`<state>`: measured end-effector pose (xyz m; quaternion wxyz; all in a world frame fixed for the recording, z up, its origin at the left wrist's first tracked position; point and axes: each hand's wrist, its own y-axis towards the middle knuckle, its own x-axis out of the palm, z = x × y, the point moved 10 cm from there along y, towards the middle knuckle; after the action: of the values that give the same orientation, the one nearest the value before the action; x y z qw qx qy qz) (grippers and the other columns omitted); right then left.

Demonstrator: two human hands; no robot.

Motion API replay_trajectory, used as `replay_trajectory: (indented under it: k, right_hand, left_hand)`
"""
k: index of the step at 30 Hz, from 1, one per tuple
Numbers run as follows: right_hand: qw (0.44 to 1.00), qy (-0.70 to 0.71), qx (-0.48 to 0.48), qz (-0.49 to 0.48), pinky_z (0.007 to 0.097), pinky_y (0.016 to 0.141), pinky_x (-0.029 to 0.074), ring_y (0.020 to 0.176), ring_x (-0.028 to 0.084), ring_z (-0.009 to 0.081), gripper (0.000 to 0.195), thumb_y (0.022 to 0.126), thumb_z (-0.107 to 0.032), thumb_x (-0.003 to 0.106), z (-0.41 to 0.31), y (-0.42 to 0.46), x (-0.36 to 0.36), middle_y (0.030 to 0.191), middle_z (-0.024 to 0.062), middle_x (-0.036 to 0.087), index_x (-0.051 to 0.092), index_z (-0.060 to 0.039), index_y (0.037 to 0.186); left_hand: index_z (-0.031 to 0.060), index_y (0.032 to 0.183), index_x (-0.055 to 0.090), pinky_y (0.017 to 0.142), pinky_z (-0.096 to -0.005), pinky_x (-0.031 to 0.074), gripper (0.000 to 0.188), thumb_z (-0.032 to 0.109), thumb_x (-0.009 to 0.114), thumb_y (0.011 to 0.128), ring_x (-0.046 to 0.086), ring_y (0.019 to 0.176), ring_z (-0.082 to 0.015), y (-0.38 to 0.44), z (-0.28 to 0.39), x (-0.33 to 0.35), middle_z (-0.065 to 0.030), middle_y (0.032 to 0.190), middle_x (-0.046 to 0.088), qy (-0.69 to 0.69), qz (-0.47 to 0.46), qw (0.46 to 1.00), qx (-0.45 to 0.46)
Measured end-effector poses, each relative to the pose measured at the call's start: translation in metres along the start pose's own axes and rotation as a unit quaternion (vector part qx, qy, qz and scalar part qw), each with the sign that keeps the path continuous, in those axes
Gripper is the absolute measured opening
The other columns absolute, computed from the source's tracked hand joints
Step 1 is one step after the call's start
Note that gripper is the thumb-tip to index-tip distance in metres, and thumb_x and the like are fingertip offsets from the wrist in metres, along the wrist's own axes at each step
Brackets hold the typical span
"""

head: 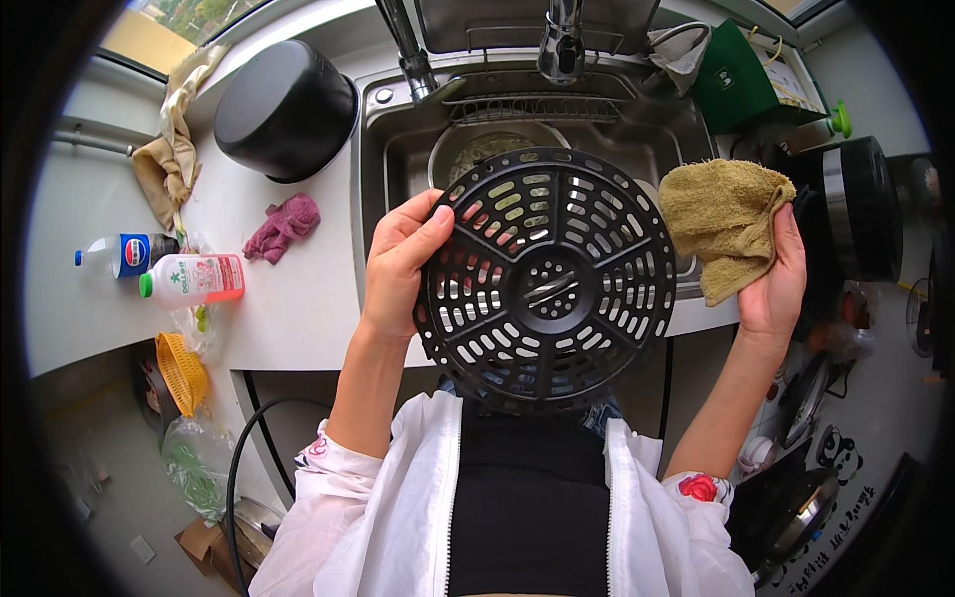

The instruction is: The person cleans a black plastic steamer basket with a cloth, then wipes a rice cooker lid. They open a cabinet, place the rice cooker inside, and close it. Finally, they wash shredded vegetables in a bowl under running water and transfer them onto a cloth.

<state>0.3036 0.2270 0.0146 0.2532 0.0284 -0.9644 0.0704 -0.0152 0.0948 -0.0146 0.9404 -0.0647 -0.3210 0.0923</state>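
My left hand [406, 265] grips the left rim of a round, black, slotted air fryer tray [552, 280], thumb on top. The tray is held up over the front edge of the sink, with a small metal handle at its centre. In my right hand [776, 283] is a folded yellow-brown terry cloth [724, 224], held just right of the tray and apart from it. Behind the tray, a round metal bowl [556, 138] is partly hidden in the stainless steel sink [399, 149].
Left of the sink are an upturned black pot [287, 112], a crumpled pink cloth [282, 227] and two plastic bottles [198, 280]. A chrome faucet [561, 48] overhangs the sink. On the right stand a green box [735, 82] and a black appliance [858, 209].
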Motion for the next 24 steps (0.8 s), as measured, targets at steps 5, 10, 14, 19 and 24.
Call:
replay_trajectory:
  k: [5,10,14,19,24]
  right_hand:
    - [0.998,0.04,0.004,-0.041,0.0386,0.097,0.042,0.111,0.053,0.0222,0.032,0.098,-0.024,0.043,-0.004,-0.003,0.005,0.119,0.0099,0.056,0.052,-0.0022,0.119]
    - [0.998,0.062,0.005,0.013,0.0406,0.098,0.042,0.113,0.052,0.0235,0.032,0.098,-0.024,0.042,-0.002,-0.004,-0.002,0.121,0.0108,0.056,0.051,-0.0024,0.12]
    - [0.998,0.067,0.002,-0.007,0.0408,0.098,0.042,0.113,0.053,0.0236,0.032,0.098,-0.024,0.041,-0.005,-0.007,0.004,0.121,0.0111,0.056,0.051,-0.002,0.12]
    - [0.995,0.092,-0.003,-0.025,0.0405,0.098,0.042,0.112,0.054,0.0236,0.032,0.099,-0.023,0.04,-0.008,-0.015,0.009,0.12,0.012,0.056,0.052,-0.0015,0.119]
    - [0.993,0.118,0.008,-0.009,0.0414,0.098,0.043,0.112,0.054,0.0242,0.031,0.099,-0.022,0.039,-0.005,-0.017,0.0,0.12,0.0127,0.056,0.052,-0.0013,0.119]
  left_hand:
    - [-0.0064,0.103,0.053,0.068,-0.0254,0.057,0.022,0.012,0.046,0.093,0.067,0.076,-0.0168,0.0,-0.002,-0.004,-0.0156,0.091,0.065,0.001,0.01,1.0,-0.007]
    - [-0.0057,0.103,0.052,0.068,-0.0298,0.058,0.022,0.012,0.043,0.094,0.067,0.077,-0.0201,-0.002,-0.001,-0.01,-0.016,0.093,0.064,-0.017,0.035,0.999,-0.003]
    - [-0.006,0.104,0.052,0.067,-0.029,0.058,0.023,0.013,0.042,0.094,0.067,0.076,-0.0194,-0.002,-0.001,-0.011,-0.0154,0.091,0.065,-0.018,0.03,0.999,0.001]
    - [-0.0063,0.106,0.05,0.069,-0.0293,0.057,0.024,0.013,0.039,0.096,0.067,0.078,-0.0203,0.002,-0.002,-0.009,-0.0161,0.092,0.065,0.005,0.01,1.0,-0.006]
    - [-0.0057,0.105,0.05,0.074,-0.0306,0.056,0.024,0.014,0.039,0.096,0.066,0.081,-0.0211,0.004,-0.004,-0.008,-0.016,0.094,0.064,0.003,0.002,1.0,-0.008]
